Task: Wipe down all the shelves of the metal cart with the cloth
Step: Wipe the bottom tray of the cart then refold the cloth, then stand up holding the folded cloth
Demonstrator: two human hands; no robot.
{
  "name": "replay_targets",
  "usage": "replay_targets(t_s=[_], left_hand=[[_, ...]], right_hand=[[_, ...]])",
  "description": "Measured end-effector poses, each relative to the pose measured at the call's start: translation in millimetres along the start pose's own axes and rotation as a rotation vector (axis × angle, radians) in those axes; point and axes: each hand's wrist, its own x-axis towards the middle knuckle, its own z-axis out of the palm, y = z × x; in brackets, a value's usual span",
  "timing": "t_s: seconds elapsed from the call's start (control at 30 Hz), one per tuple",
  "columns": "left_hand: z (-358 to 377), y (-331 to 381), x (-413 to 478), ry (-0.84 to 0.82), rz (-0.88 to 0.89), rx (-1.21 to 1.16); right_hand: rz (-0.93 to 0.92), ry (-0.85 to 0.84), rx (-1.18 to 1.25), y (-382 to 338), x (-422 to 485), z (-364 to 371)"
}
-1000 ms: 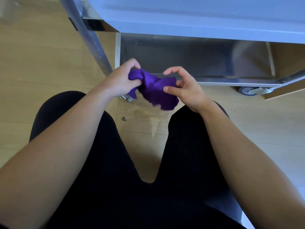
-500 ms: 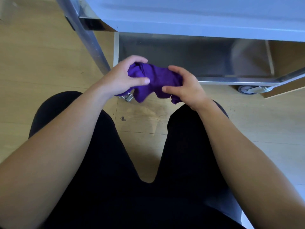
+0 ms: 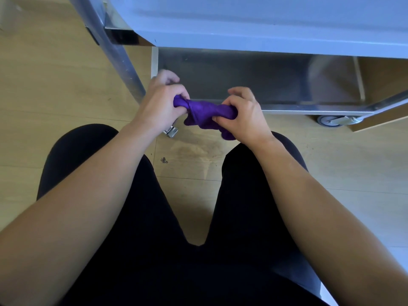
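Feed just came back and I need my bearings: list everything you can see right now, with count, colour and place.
cloth: one, purple, bunched and twisted between both hands, off the shelves
cart upper shelf: one, pale grey, across the top
cart lower shelf: one, bare metal, behind the hands
cart post: one, metal, upper left
caster: one, grey, right, under the lower shelf
floor: wood, tan, all around
legs: two, black trousers, bottom centre
left hand: one, gripping the cloth's left end
right hand: one, gripping its right end

cloth (image 3: 205, 113) ends hidden in fists, cart (image 3: 265, 23) top cropped
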Motion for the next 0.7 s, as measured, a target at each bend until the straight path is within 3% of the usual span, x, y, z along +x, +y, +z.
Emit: replay_targets(t_s=[0.2, 0.47, 0.7], left_hand=[[-4, 2, -4, -0.161, -0.05, 0.056], [-12, 9, -5, -0.17, -0.072, 0.045], [-82, 94, -38, -0.265, -0.078, 0.127]], right_hand=[[0.061, -0.153, 0.04, -8, 0, 2], [0.087, -0.17, -0.028, -22, -5, 3], [0.25, -0.237, -0.062, -92, -41, -82]])
